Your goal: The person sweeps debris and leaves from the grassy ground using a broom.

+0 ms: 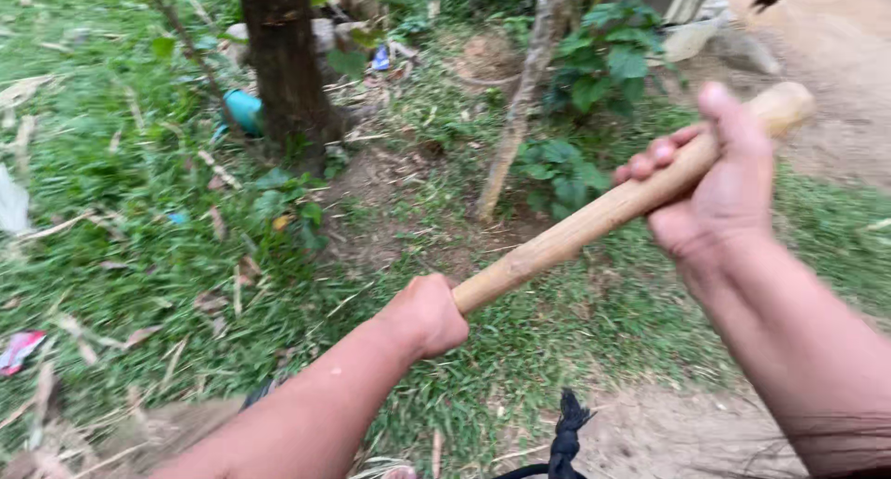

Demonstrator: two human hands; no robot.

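Firmly, the left hand (427, 314) and right hand (719, 196) are each clenched around the wooden handle (575, 233).

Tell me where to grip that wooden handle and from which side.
Grip the wooden handle at two spaced spots, as shown: the left hand low on the shaft, the right hand near the butt end. The shaft is round, smooth and slanted up to the right, so wrapping fingers around it from the near side probably gives the firmest hold. Its working end is hidden.
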